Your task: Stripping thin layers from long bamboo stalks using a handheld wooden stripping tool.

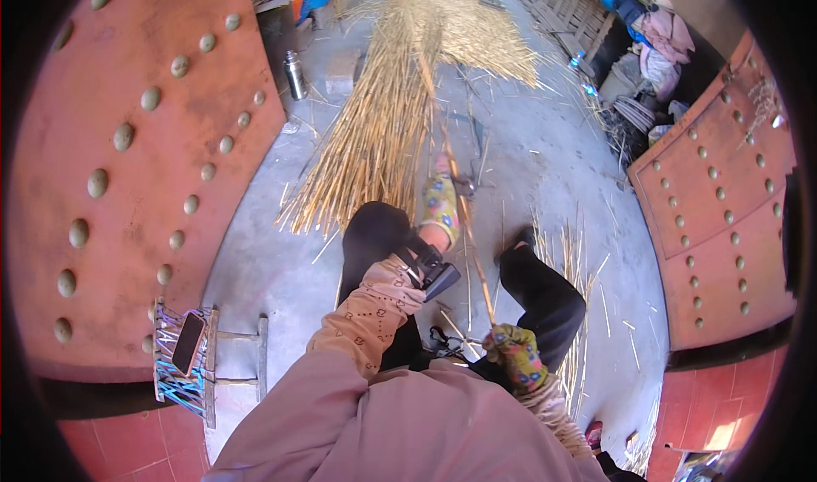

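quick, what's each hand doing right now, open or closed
Left hand: beside the long stalk; grip cannot be told.
Right hand: closed, holding the stalk's near end.

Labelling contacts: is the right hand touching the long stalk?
Touching. The head view shows the gloved right hand gripping the near end of the long stalk, with no visible gap.

Dusty-pink top; peach patterned left sleeve; black strapped wrist device; yellow floral gloves; black trousers.
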`<state>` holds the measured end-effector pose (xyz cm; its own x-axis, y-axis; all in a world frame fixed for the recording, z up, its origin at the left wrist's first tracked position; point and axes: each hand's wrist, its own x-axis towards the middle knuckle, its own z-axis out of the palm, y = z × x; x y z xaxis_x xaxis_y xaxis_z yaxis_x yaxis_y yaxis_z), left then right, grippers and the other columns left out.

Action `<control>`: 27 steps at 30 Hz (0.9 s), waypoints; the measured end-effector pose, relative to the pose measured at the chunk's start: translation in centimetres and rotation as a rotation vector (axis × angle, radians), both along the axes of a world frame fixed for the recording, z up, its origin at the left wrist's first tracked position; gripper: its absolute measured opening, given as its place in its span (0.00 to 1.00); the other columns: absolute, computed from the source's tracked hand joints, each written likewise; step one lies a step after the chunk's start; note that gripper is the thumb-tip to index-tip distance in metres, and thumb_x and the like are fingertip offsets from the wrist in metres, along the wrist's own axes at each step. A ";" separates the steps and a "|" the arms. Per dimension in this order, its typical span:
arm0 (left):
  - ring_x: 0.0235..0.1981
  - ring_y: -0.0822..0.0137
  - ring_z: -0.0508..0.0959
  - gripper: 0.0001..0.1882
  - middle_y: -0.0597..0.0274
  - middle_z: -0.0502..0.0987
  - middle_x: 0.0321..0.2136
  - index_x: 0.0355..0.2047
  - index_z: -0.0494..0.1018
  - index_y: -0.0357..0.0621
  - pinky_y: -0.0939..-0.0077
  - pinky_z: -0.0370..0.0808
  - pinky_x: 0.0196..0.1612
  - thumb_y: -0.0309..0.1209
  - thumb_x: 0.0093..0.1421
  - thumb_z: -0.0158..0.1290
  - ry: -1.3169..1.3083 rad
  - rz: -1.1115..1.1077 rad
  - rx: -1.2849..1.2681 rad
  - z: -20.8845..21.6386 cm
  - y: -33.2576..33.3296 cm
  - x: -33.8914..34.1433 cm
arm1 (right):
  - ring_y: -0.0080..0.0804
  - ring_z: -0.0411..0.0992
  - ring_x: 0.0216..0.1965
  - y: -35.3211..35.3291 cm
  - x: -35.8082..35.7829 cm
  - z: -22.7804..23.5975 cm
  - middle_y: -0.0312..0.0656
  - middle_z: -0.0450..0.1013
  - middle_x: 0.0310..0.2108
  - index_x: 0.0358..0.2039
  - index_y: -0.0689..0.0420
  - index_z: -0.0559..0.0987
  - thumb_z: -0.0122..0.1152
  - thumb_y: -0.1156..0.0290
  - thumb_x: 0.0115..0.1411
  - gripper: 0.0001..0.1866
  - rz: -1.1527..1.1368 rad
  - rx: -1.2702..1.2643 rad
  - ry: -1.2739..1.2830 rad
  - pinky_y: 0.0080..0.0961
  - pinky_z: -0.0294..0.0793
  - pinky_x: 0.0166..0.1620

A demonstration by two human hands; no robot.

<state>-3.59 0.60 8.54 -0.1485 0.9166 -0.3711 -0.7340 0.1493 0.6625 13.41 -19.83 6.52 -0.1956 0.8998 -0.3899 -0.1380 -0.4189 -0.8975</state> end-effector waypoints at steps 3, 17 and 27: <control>0.10 0.74 0.66 0.23 0.69 0.65 0.11 0.18 0.66 0.48 0.80 0.62 0.12 0.56 0.51 0.41 0.079 0.092 -0.092 1.6 -1.7 1.3 | 0.22 0.66 0.23 1.4 1.9 0.6 0.40 0.69 0.24 0.25 0.62 0.72 0.53 0.68 0.51 0.09 0.143 0.083 0.089 0.13 0.63 0.25; 0.18 0.72 0.66 0.22 0.68 0.67 0.18 0.27 0.67 0.48 0.78 0.65 0.21 0.53 0.54 0.37 -0.183 0.029 -0.071 -8.2 2.7 -2.3 | 0.11 0.51 0.07 1.6 4.3 1.5 0.35 0.65 0.18 0.25 0.60 0.71 0.48 0.65 0.54 0.11 0.202 0.043 -0.037 0.08 0.47 0.10; 0.23 0.70 0.67 0.22 0.68 0.68 0.23 0.34 0.68 0.47 0.76 0.65 0.26 0.50 0.57 0.33 -1.123 0.081 0.082 -11.3 1.6 1.0 | 0.15 0.61 0.16 3.0 4.2 4.6 0.32 0.64 0.17 0.35 0.59 0.72 0.51 0.66 0.52 0.12 0.181 -0.225 -0.117 0.08 0.57 0.17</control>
<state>-2.61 2.21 -2.73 0.1713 0.9473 -0.2706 -0.9258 0.0608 -0.3730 17.65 -16.88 11.11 -0.2866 0.7433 -0.6045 0.0560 -0.6169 -0.7851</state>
